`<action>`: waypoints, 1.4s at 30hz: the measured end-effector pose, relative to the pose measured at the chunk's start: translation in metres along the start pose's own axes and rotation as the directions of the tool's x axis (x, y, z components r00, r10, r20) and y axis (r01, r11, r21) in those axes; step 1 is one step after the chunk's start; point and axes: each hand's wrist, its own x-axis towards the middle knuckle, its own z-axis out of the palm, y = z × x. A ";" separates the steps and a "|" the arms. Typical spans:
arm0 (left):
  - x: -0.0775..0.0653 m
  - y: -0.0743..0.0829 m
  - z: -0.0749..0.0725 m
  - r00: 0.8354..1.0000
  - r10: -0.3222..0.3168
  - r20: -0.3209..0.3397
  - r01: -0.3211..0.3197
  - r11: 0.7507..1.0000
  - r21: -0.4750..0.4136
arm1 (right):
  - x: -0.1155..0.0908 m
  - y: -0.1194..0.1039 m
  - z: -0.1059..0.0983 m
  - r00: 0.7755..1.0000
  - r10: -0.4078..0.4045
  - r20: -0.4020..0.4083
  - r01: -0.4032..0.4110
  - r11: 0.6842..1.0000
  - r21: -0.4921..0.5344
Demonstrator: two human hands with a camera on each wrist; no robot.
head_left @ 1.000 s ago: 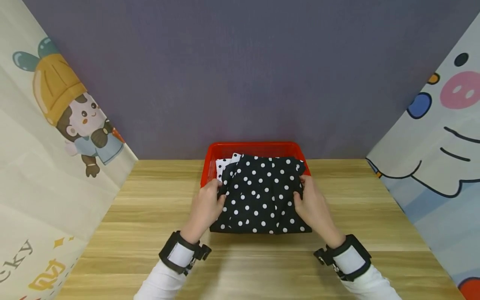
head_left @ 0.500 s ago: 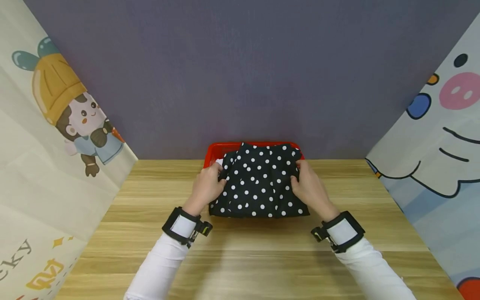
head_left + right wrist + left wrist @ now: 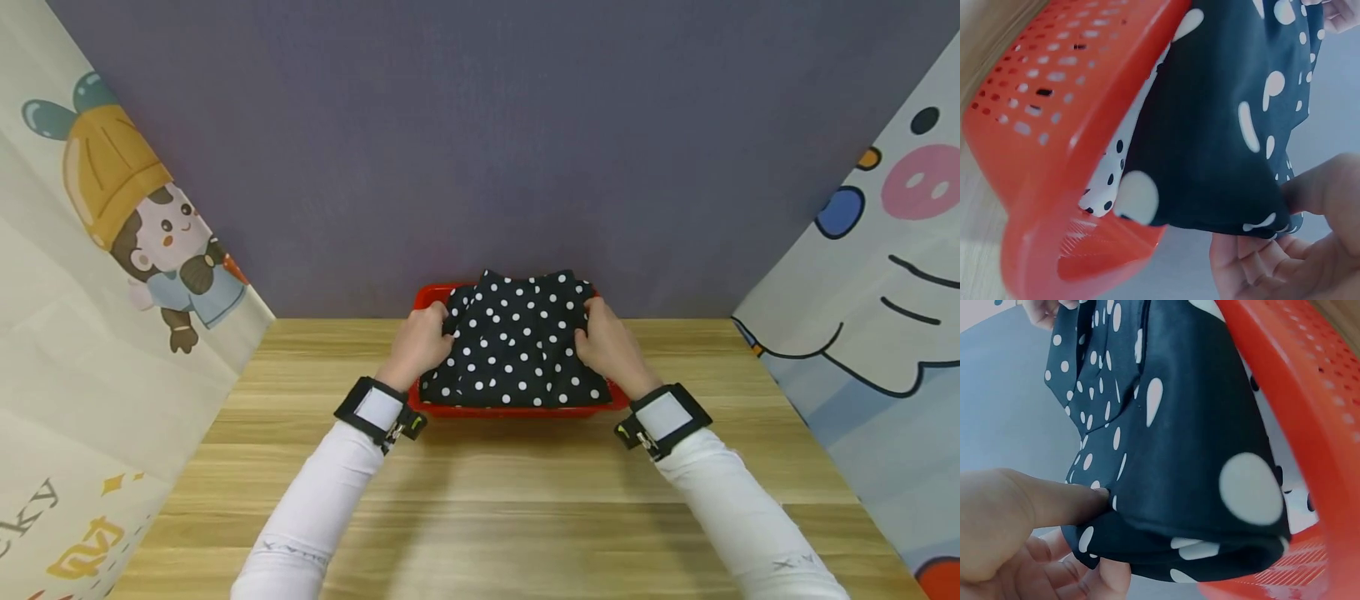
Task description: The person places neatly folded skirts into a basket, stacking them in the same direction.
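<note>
A folded black cloth with white polka dots (image 3: 517,350) lies over the red basket (image 3: 517,412), within its rim at the front. My left hand (image 3: 418,340) pinches the cloth's left side; in the left wrist view the thumb (image 3: 1054,501) is on top and fingers are beneath the layers. On the opposite side my right hand (image 3: 611,346) pinches the right edge the same way, thumb above and fingers below. Under the black cloth, a white cloth with black dots (image 3: 1109,178) shows inside the basket in the right wrist view. The rest of it is hidden.
The basket stands on a wood-grain table (image 3: 510,508) against a grey-purple backdrop (image 3: 480,150). Printed cartoon sheets flank it: a child figure (image 3: 180,242) on the left, a pig-nosed figure (image 3: 922,275) on the right.
Both hands have carried the black cloth forward, away from me. Its near edge, earlier overhanging the basket's front, now lies inside the front rim. The white dotted cloth has become covered in the head view.
</note>
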 end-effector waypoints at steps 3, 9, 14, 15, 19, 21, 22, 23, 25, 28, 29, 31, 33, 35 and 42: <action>0.007 -0.001 0.000 1.000 -0.002 0.010 0.002 1.000 0.013 | 0.008 0.000 0.000 0.999 0.017 0.039 -0.017 1.000 0.001; 0.021 -0.003 0.003 0.998 -0.038 0.059 0.035 0.998 0.049 | 0.022 0.001 0.002 0.993 0.064 0.104 -0.060 0.997 -0.042; 0.032 -0.003 0.010 0.990 -0.091 0.112 0.084 0.994 0.073 | 0.033 0.003 0.003 0.982 0.088 0.169 -0.075 0.994 -0.083; 0.034 -0.003 0.012 0.988 -0.097 0.117 0.088 0.993 0.076 | 0.035 0.004 0.003 0.978 0.097 0.186 -0.081 0.993 -0.091; 0.040 -0.004 0.016 0.983 -0.112 0.143 0.101 0.992 0.079 | 0.043 0.005 0.005 0.955 0.140 0.260 -0.110 0.986 -0.128; 0.043 -0.004 0.019 0.981 -0.115 0.157 0.102 0.991 0.085 | 0.045 0.005 0.006 0.942 0.169 0.290 -0.130 0.980 -0.149; 0.044 -0.004 0.019 0.979 -0.117 0.165 0.103 0.991 0.087 | 0.046 0.005 0.007 0.936 0.183 0.302 -0.140 0.978 -0.157; 0.045 -0.005 0.020 0.978 -0.119 0.171 0.105 0.990 0.093 | 0.047 0.005 0.008 0.930 0.195 0.312 -0.149 0.975 -0.167; 0.046 -0.005 0.022 0.975 -0.125 0.184 0.108 0.989 0.099 | 0.048 0.006 0.010 0.921 0.212 0.326 -0.160 0.970 -0.181; 0.048 -0.004 0.024 0.968 -0.138 0.209 0.119 0.988 0.102 | 0.049 0.006 0.014 0.913 0.229 0.337 -0.168 0.965 -0.202; 0.048 -0.004 0.025 0.965 -0.144 0.218 0.124 0.987 0.102 | 0.049 0.007 0.015 0.911 0.230 0.341 -0.165 0.964 -0.209; 0.049 -0.004 0.027 0.958 -0.159 0.238 0.139 0.985 0.100 | 0.050 0.006 0.017 0.909 0.230 0.349 -0.158 0.962 -0.221; 0.050 -0.005 0.030 0.952 -0.173 0.254 0.153 0.983 0.098 | 0.050 0.006 0.019 0.905 0.232 0.357 -0.154 0.960 -0.233; 0.051 -0.006 0.032 0.946 -0.186 0.265 0.165 0.981 0.100 | 0.050 0.006 0.020 0.899 0.237 0.367 -0.155 0.959 -0.238; 0.053 -0.007 0.038 0.935 -0.205 0.287 0.186 0.978 0.095 | 0.050 0.008 0.029 0.875 0.266 0.405 -0.166 0.950 -0.266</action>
